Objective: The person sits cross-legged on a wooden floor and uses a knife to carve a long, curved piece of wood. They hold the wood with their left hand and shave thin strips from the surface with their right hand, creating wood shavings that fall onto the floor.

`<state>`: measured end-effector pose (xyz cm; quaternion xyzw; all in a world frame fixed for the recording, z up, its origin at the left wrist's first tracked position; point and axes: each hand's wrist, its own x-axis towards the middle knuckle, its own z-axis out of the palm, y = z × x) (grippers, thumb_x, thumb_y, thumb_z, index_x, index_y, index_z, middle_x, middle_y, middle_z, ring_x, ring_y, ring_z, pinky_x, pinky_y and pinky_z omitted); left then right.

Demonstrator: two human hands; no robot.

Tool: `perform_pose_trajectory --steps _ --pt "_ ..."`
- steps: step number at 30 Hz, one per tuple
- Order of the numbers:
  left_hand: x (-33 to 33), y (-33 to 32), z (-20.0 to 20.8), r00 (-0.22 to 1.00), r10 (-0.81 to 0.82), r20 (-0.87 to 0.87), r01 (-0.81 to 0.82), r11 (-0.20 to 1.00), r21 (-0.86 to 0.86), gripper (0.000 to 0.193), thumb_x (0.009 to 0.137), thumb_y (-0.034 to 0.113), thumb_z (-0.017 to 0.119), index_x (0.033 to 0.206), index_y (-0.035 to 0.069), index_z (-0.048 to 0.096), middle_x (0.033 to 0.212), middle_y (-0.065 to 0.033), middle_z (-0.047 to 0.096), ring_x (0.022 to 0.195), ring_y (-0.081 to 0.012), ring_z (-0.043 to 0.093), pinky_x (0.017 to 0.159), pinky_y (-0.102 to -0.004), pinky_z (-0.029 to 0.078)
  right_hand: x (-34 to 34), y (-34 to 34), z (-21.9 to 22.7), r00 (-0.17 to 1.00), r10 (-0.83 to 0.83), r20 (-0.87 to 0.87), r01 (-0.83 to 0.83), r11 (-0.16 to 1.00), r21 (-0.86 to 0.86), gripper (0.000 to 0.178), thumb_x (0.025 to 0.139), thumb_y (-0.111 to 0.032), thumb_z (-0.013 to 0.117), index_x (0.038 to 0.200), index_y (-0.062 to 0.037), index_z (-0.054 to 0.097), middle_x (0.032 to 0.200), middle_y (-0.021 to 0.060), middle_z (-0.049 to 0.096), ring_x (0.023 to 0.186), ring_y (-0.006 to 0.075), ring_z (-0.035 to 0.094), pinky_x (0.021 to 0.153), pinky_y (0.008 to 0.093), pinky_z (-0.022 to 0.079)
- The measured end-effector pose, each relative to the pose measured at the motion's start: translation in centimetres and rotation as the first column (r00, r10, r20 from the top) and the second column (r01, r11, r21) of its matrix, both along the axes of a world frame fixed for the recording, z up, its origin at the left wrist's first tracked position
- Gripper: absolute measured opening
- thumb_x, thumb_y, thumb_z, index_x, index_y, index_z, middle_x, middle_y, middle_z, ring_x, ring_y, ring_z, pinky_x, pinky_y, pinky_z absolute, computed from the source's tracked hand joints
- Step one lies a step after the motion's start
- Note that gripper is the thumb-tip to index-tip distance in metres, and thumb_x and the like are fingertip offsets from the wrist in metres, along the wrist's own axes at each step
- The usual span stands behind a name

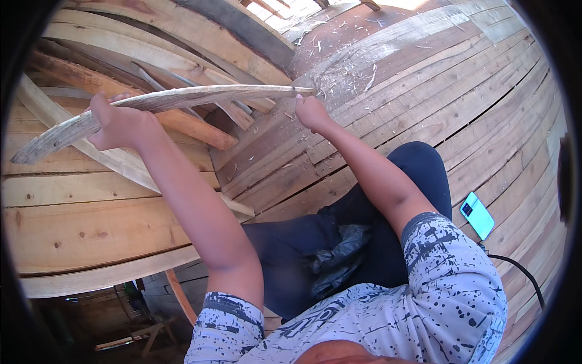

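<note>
A long, slightly curved wooden strip (212,94), rough and greyish along its edge, stretches across the upper left of the head view. My left hand (121,123) is closed around it toward its left end, the fingers partly hidden behind the wood. At the strip's right end, my right hand (311,113) is closed against it, with a small dark spot beside the fingertips. Most of that hand's fingers are out of sight. Both arms reach forward, and the strip is held up above the floor.
Curved boards (176,57) and loose offcuts lie stacked at the upper left, by a planked wooden surface (97,233). Shavings (370,76) litter the plank floor (388,115). A light-blue phone (478,216) and black cable (524,270) lie at right. A dark opening (109,324) shows lower left.
</note>
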<state>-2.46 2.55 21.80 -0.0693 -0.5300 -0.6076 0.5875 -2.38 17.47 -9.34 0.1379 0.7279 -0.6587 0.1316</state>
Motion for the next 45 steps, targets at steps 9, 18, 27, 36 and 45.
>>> perform_pose_trajectory --steps 9,18,27,36,45 --pt "-0.5 2.8 0.7 0.999 0.027 0.045 -0.029 0.999 0.031 0.05 0.076 0.005 0.069 0.117 -0.013 0.045 0.1 -0.0167 0.056 0.079 -0.0245 0.058 0.062 -0.0386 0.049 -1.9 -0.3 -4.7 0.933 -0.112 -0.341 0.174 0.972 0.157 0.058 0.106 -0.036 0.034 0.09 0.0117 0.064 0.085 0.0349 0.065 0.09 0.0506 0.065 0.082 0.0535 0.05" --pt "-0.3 2.8 0.6 0.997 0.069 0.028 -0.069 0.998 -0.007 0.056 0.077 0.004 0.07 0.124 -0.014 0.044 0.112 -0.02 0.057 0.087 -0.0264 0.06 0.069 -0.0412 0.051 -1.4 -2.7 1.4 0.864 -0.148 -0.481 0.172 0.985 0.006 0.056 0.105 -0.035 0.036 0.093 0.012 0.064 0.085 0.0343 0.065 0.085 0.05 0.066 0.082 0.0538 0.05" --pt "0.1 3.6 0.7 0.997 0.075 0.007 -0.074 0.997 -0.03 0.058 0.076 0.004 0.071 0.125 -0.014 0.046 0.118 -0.0217 0.057 0.098 -0.0281 0.061 0.077 -0.0424 0.052 -0.5 -2.5 3.5 0.832 -0.048 -0.553 0.083 0.996 0.038 0.059 0.105 -0.037 0.035 0.087 0.012 0.063 0.08 0.0323 0.066 0.076 0.0464 0.068 0.077 0.0537 0.052" --pt "0.0 3.2 0.7 0.995 0.088 0.047 -0.087 0.996 -0.006 0.058 0.075 0.007 0.072 0.125 -0.012 0.047 0.122 -0.0221 0.056 0.101 -0.0305 0.06 0.08 -0.0444 0.053 -0.9 -1.1 0.2 0.977 -0.066 -0.201 0.084 0.993 0.083 0.06 0.105 -0.039 0.033 0.088 0.0109 0.063 0.082 0.0343 0.065 0.077 0.0499 0.065 0.077 0.056 0.051" --pt "-0.1 3.4 0.7 0.991 0.122 0.052 -0.121 0.993 -0.011 0.06 0.076 0.008 0.071 0.124 -0.015 0.043 0.12 -0.0242 0.055 0.101 -0.0311 0.061 0.079 -0.0438 0.053 -0.9 0.1 -2.4 0.988 -0.072 0.139 0.084 0.993 -0.084 0.057 0.106 -0.036 0.034 0.095 0.0114 0.063 0.087 0.0348 0.064 0.088 0.0509 0.063 0.082 0.0542 0.048"
